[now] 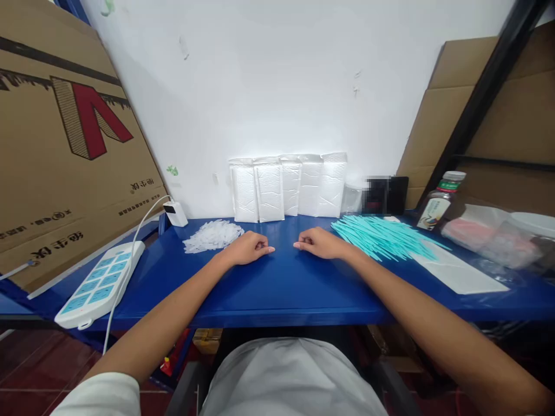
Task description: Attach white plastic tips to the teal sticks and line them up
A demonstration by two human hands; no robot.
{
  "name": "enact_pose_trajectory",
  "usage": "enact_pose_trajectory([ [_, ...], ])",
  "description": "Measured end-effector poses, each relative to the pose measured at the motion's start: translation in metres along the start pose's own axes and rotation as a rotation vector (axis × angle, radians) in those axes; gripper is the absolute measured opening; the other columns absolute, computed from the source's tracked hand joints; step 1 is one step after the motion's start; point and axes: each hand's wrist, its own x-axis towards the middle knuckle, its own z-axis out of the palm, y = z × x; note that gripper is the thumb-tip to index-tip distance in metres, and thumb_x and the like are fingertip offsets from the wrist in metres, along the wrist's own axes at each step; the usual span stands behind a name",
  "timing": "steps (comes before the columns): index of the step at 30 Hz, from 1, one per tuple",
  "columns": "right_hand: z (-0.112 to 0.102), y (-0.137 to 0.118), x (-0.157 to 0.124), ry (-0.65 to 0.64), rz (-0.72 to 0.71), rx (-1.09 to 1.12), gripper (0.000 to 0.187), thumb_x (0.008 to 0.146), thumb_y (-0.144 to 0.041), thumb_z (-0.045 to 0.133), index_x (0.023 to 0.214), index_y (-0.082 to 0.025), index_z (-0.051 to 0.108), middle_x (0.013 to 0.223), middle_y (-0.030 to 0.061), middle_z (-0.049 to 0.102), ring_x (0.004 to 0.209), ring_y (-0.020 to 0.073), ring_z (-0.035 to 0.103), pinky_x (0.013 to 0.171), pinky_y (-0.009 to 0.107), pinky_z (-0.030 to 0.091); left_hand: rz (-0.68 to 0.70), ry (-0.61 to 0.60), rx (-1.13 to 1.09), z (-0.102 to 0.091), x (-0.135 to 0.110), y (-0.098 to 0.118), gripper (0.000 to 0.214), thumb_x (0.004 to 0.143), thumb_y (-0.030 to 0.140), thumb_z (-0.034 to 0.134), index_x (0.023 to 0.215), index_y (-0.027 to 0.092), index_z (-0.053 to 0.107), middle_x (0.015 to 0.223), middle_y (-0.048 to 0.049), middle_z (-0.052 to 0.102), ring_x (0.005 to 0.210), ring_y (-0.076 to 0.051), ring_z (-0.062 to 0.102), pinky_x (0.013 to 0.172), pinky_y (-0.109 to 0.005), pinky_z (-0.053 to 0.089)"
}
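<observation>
The left hand (pixel 249 248) and right hand (pixel 321 242) are loosely clenched at frame centre; no held object is seen. White pieces (pixel 212 236) are heaped centre-left, turquoise sticks (pixel 384 234) centre-right; crossed sticks are best separated gently.

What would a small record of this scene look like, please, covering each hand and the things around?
Left hand: loosely curled on the blue flat tabletop, nothing visible in it
Right hand: loosely curled, nothing visible in it
Nearest left hand: pile of small translucent white strips
Nearest right hand: heap of long thin turquoise sticks, partly over a flat white sheet
Back: five white rectangular padded pouches leaning on the white wall
Left end: white oblong power strip
</observation>
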Motion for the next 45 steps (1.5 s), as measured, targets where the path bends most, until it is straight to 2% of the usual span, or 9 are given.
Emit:
enact_pose_trajectory([
  [11, -0.003, -0.006, -0.003, -0.012, 0.011, 0.001, 0.044, 0.098, -0.057, 0.057, 0.082, -0.018, 0.068, 0.076, 0.0048, 0.07, 0.065, 0.0165, 0.058, 0.063, 0.029, 0.036, 0.021, 0.0, -0.013, 0.003, 0.0, -0.004, 0.047, 0.099, 0.059, 0.058, 0.073, 0.019, 0.063, 0.066, -0.0015, 0.063, 0.06, -0.016, 0.055, 0.061, -0.029, 0.036],
  [14, -0.003, -0.006, -0.003, -0.007, 0.015, 0.0, 0.044, 0.098, -0.057, 0.057, 0.081, -0.018, 0.067, 0.073, 0.0041, 0.069, 0.064, 0.0161, 0.057, 0.063, 0.029, 0.035, -0.006, 0.036, 0.04, 0.003, 0.002, -0.008, 0.042, 0.098, 0.058, 0.059, 0.081, 0.02, 0.066, 0.069, -0.002, 0.064, 0.062, -0.018, 0.057, 0.061, -0.03, 0.036],
  [16, -0.005, -0.004, -0.003, 0.01, 0.018, -0.003, 0.044, 0.098, -0.057, 0.057, 0.078, -0.018, 0.066, 0.071, 0.0035, 0.068, 0.063, 0.016, 0.056, 0.062, 0.029, 0.034, -0.075, 0.132, 0.156, -0.001, 0.004, -0.017, 0.035, 0.098, 0.054, 0.061, 0.095, 0.021, 0.069, 0.074, -0.0034, 0.067, 0.068, -0.021, 0.061, 0.063, -0.03, 0.037],
  [19, -0.007, 0.0, -0.003, 0.048, 0.016, -0.024, 0.045, 0.097, -0.057, 0.057, 0.076, -0.018, 0.065, 0.069, 0.0034, 0.067, 0.061, 0.0156, 0.055, 0.061, 0.029, 0.033, -0.256, 0.257, 0.393, -0.012, 0.003, -0.038, 0.031, 0.099, 0.047, 0.06, 0.114, 0.021, 0.067, 0.084, -0.0076, 0.071, 0.082, -0.027, 0.066, 0.067, -0.032, 0.038],
  [21, -0.008, 0.004, -0.002, 0.057, 0.01, -0.039, 0.044, 0.098, -0.056, 0.057, 0.076, -0.018, 0.065, 0.07, 0.0035, 0.067, 0.062, 0.0156, 0.055, 0.061, 0.029, 0.033, -0.365, 0.263, 0.49, -0.022, 0.0, -0.053, 0.031, 0.099, 0.046, 0.058, 0.114, 0.021, 0.067, 0.09, -0.0102, 0.073, 0.09, -0.031, 0.068, 0.069, -0.033, 0.039],
  [25, -0.006, 0.009, -0.001, 0.041, -0.001, -0.037, 0.04, 0.097, -0.053, 0.058, 0.079, -0.019, 0.067, 0.069, 0.0028, 0.067, 0.062, 0.0157, 0.056, 0.061, 0.029, 0.033, -0.463, 0.263, 0.518, -0.035, -0.006, -0.072, 0.032, 0.098, 0.05, 0.057, 0.11, 0.023, 0.07, 0.093, -0.0109, 0.074, 0.094, -0.032, 0.069, 0.074, -0.034, 0.043],
  [34, -0.004, 0.013, 0.0, 0.045, -0.011, -0.036, 0.039, 0.097, -0.052, 0.059, 0.079, -0.019, 0.068, 0.067, 0.0018, 0.066, 0.06, 0.0152, 0.055, 0.06, 0.029, 0.032, -0.413, 0.206, 0.482, -0.023, 0.0, -0.077, 0.04, 0.094, 0.058, 0.06, 0.099, 0.022, 0.077, 0.089, -0.0126, 0.075, 0.096, -0.033, 0.069, 0.078, -0.036, 0.047],
  [41, -0.005, 0.015, 0.001, 0.05, 0.001, -0.043, 0.037, 0.097, -0.05, 0.06, 0.079, -0.018, 0.068, 0.07, 0.0032, 0.07, 0.062, 0.0155, 0.057, 0.061, 0.029, 0.033, -0.417, 0.188, 0.52, -0.019, 0.003, -0.077, 0.038, 0.097, 0.052, 0.057, 0.103, 0.021, 0.079, 0.093, -0.014, 0.076, 0.1, -0.034, 0.07, 0.082, -0.037, 0.05],
  [45, -0.017, 0.018, 0.0, 0.176, 0.133, -0.182, 0.033, 0.098, -0.046, 0.06, 0.084, -0.018, 0.072, 0.077, 0.0056, 0.074, 0.068, 0.0174, 0.062, 0.064, 0.028, 0.036, -0.42, 0.178, 0.53, -0.017, 0.004, -0.077, 0.031, 0.097, 0.043, 0.059, 0.106, 0.022, 0.079, 0.099, -0.0136, 0.077, 0.101, -0.033, 0.071, 0.082, -0.037, 0.052],
])
